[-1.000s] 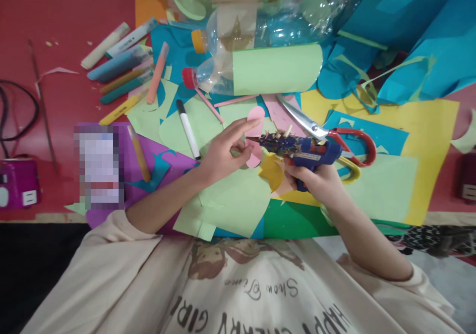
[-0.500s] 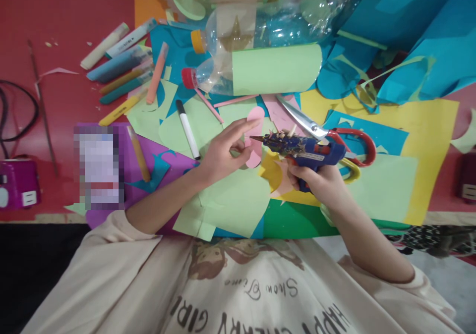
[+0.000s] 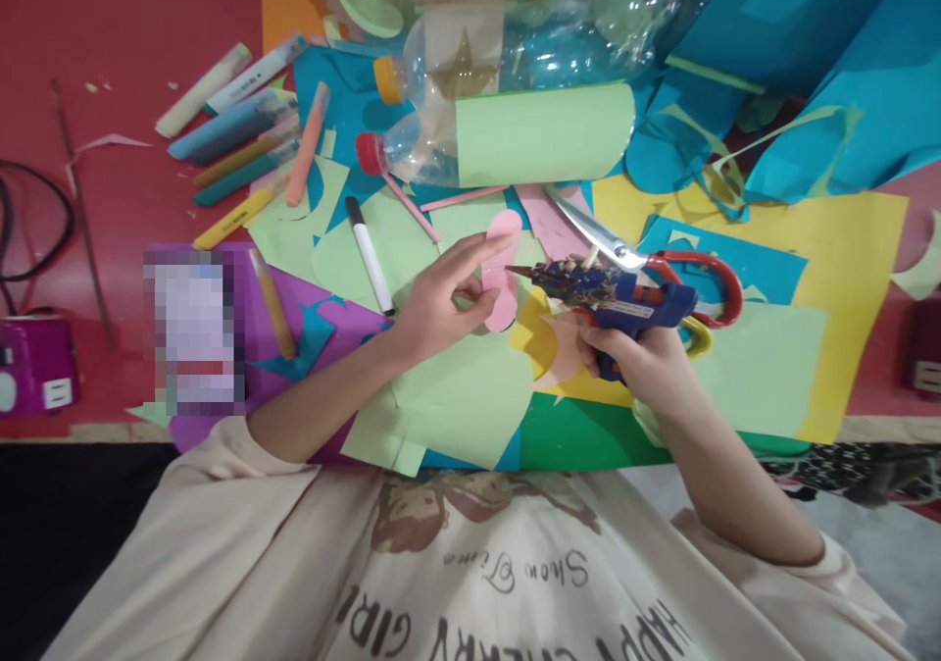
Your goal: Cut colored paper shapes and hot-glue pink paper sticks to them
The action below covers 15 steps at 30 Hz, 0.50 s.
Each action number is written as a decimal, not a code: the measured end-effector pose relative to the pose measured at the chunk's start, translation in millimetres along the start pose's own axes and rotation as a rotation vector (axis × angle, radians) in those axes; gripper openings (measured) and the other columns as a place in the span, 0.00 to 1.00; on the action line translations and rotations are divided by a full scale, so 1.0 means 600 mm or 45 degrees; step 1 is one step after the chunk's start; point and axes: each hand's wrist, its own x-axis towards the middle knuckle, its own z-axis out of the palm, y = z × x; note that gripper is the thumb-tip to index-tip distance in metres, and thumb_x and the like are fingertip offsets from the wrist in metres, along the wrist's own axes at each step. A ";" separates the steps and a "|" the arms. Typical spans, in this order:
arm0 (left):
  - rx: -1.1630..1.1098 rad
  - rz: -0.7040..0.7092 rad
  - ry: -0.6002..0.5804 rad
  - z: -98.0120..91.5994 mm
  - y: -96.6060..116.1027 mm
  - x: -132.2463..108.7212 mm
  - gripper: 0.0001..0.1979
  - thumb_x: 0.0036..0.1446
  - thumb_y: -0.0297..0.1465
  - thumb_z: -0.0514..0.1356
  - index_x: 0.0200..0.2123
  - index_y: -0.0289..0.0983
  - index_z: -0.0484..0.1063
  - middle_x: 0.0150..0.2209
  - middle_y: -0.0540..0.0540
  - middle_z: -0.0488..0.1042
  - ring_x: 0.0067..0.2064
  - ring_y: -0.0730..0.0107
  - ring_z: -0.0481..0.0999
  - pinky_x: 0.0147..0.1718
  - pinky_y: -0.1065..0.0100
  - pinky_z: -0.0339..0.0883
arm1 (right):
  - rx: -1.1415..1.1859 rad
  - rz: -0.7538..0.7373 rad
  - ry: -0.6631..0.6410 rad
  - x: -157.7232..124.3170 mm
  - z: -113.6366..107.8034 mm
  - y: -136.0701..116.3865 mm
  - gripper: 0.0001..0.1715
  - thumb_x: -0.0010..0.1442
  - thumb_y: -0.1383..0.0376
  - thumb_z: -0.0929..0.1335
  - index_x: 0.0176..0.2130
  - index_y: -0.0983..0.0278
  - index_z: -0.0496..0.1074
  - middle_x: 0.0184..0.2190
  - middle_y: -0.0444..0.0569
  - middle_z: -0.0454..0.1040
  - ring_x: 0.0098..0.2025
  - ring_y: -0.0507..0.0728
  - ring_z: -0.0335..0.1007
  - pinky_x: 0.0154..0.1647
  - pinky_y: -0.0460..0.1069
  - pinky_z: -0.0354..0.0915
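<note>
A small pink paper cutout [image 3: 503, 288] with rounded ends is held at its left edge between the thumb and fingers of my left hand [image 3: 448, 298]. My right hand [image 3: 639, 357] is wrapped round the handle of a blue glue gun [image 3: 624, 303]. The gun's dark nozzle points left, close to the middle of the pink cutout; whether it touches cannot be made out. Bits of debris cling to the gun's front. Behind the gun lie scissors [image 3: 724, 288] with red and yellow handles, their blades pointing up and left.
A red-capped bottle [image 3: 422, 149] wrapped in green paper lies beyond my hands, beside an orange-capped bottle [image 3: 416, 77]. Several markers [image 3: 242, 141] lie at the left, near a blurred phone-like object [image 3: 197, 332]. Coloured paper sheets and scraps cover much of the red table [image 3: 44, 33].
The glue gun in my right hand has moved slightly right, its nozzle drawn back a little across the pink cutout. My left hand has hardly moved.
</note>
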 end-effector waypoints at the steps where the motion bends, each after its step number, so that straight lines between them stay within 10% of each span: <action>1: -0.006 0.002 0.002 0.000 0.000 0.000 0.22 0.60 0.28 0.56 0.58 0.46 0.63 0.56 0.42 0.67 0.26 0.87 0.69 0.27 0.79 0.69 | -0.010 -0.002 0.008 0.000 -0.001 0.000 0.06 0.46 0.65 0.66 0.21 0.62 0.65 0.14 0.42 0.65 0.16 0.50 0.60 0.17 0.47 0.57; 15: -0.038 0.026 -0.016 -0.001 -0.002 -0.001 0.24 0.58 0.25 0.56 0.58 0.46 0.62 0.56 0.42 0.67 0.26 0.86 0.70 0.25 0.79 0.69 | 0.084 0.022 0.043 -0.004 -0.005 -0.001 0.04 0.49 0.67 0.67 0.25 0.62 0.67 0.14 0.42 0.65 0.16 0.50 0.60 0.18 0.48 0.56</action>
